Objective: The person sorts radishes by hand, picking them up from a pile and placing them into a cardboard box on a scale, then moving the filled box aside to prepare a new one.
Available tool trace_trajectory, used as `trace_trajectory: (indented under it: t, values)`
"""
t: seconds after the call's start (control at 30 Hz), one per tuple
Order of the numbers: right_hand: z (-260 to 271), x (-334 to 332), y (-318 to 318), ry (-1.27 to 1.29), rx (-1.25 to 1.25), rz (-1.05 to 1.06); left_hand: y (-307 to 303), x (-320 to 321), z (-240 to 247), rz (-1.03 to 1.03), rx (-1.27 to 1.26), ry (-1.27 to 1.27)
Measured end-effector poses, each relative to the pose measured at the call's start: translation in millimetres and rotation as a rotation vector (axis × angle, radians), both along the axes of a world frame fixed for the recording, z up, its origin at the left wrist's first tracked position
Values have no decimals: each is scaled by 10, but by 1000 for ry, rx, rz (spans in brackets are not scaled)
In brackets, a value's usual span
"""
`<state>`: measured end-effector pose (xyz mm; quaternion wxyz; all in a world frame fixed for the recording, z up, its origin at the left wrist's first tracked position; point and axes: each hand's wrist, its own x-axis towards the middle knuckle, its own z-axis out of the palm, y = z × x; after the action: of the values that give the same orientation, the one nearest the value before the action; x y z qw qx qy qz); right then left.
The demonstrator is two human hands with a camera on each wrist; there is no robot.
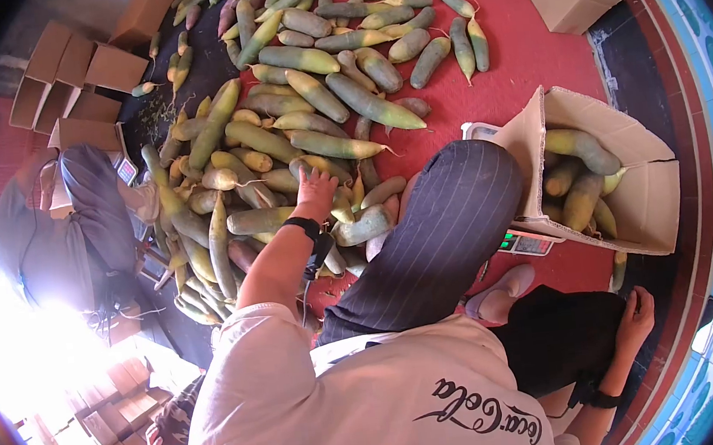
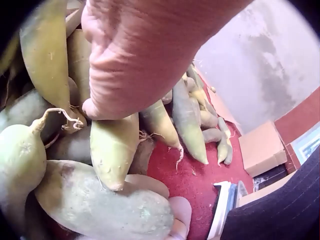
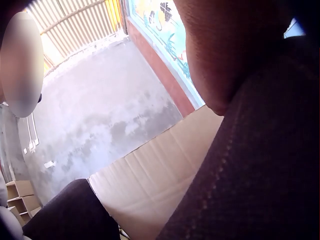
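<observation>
Over a heap of long green radishes, my left hand reaches down with bent fingers. In the left wrist view this hand holds a green radish whose pale tip sticks out below the thumb side. Its fingertips are hidden from that camera. A thick grey-green radish lies just under it. My right hand rests by my right knee, fingers loosely curled around nothing. In the right wrist view only a dark part of that hand shows, over the dark trouser leg.
At my right a cardboard box with several radishes stands on a scale with a lit display. My bent left leg lies between heap and box. Another person sits at the left near empty cartons. More radishes lie on the red floor.
</observation>
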<state>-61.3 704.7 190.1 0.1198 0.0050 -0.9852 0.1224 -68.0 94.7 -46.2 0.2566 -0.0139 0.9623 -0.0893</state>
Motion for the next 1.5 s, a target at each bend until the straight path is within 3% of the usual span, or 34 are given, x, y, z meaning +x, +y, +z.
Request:
trace_trajectory:
  t: [0.13,0.2,0.23,0.27,0.33,0.37,0.4,0.47,0.53,0.6,0.63,0.67,0.7,0.73,0.77,0.8,0.83,0.87,0.93,1.07,1.13,1.3,1.37,1.43,1.5]
  values:
    - [37,3,-34,-3,11,-1,4,-170,321,41,35,-22]
    - [39,2,-51,-17,12,-8,35,-230,547,259,141,63]
    - [34,5,-52,-17,-3,-14,-58,-227,432,376,251,166]
    - [29,8,-49,-17,-18,-19,-151,-231,420,376,250,165]
    - [17,2,-33,-14,-16,-8,-334,-215,387,775,674,191]
    - [20,2,-22,-11,-12,0,-382,-173,303,843,794,307]
    - [20,-2,-18,-11,-10,-6,-402,-162,307,838,796,303]
    - [26,-11,-28,7,0,16,-438,-159,331,1047,910,271]
    - [97,-10,-131,-18,-24,-42,-597,-116,8,931,786,341]
    - [230,-5,-327,-35,-47,-119,-641,-81,-54,1087,618,222]
    - [334,-6,-472,-48,59,-147,-767,-36,-181,859,361,168]
    - [418,-11,-569,-61,172,-193,-751,-3,-82,845,229,112]
    - [444,2,-569,-37,101,-155,-1090,108,-515,624,118,-6]
    - [388,37,-492,-3,44,-140,-973,133,-349,660,118,43]
    - [165,93,-330,34,-116,-183,-1082,277,-434,509,175,136]
    - [96,119,-302,77,-178,-186,-1591,511,-1108,645,661,324]
    - [119,138,-359,119,-137,-192,-744,346,76,439,118,148]
    - [184,162,-419,132,-125,-193,-573,322,258,473,45,58]
    - [182,242,-446,211,-153,-221,-631,590,96,511,-38,41]
    - [46,457,-285,239,-309,-354,-437,732,265,305,-103,-76]
    - [-86,662,-38,215,-378,-535,-487,714,189,293,-65,-72]
    - [-928,1537,1003,-31,57,-863,-423,589,295,393,5,-203]
    - [-1225,1879,1219,-183,49,-998,-521,545,159,412,98,-116]
    - [-1331,2003,1200,-445,-152,-987,-590,475,139,432,186,-25]
    - [-1775,2235,1326,-547,-265,-795,-468,289,286,352,604,236]
